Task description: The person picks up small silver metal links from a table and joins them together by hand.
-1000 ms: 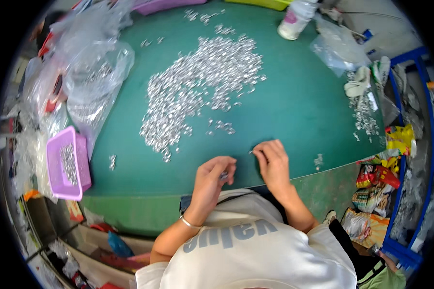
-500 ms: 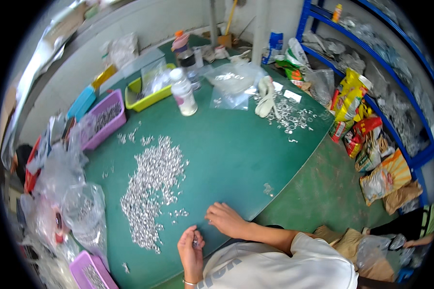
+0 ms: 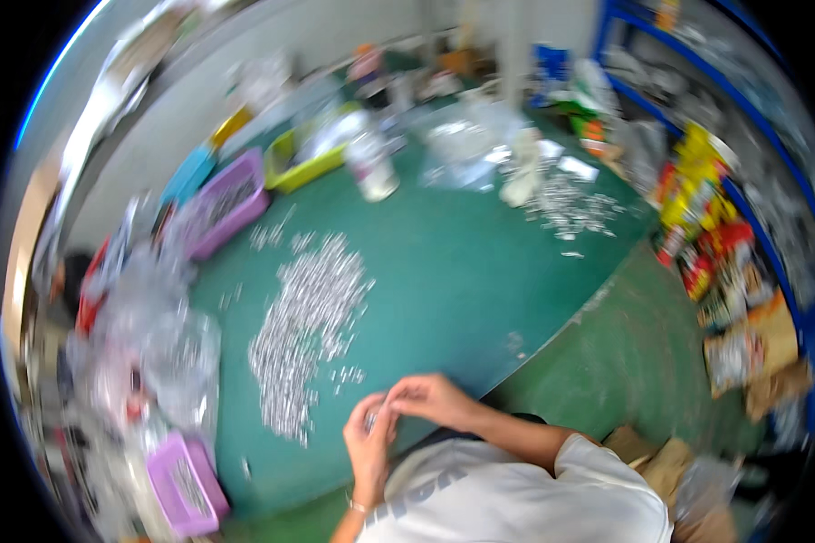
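Observation:
At the table's near edge my two hands meet, fingertips together. My left hand is curled around a few small silvery metal pieces, their exact kind too blurred to name. My right hand pinches against the left one's fingertips; whatever sits in that pinch is too small to make out. Just beyond and left of my hands, a large pile of small silvery metal parts spreads over the green table. A few stray pieces lie between the pile and my left hand.
Purple baskets and clear plastic bags line the left side. A yellow-green basket and a white bottle stand at the back. White gloves lie near a second heap of parts. Blue shelving rises at right.
My right hand has moved left and come together with my left hand, which had been apart from it. The whole view has shifted and blurred.

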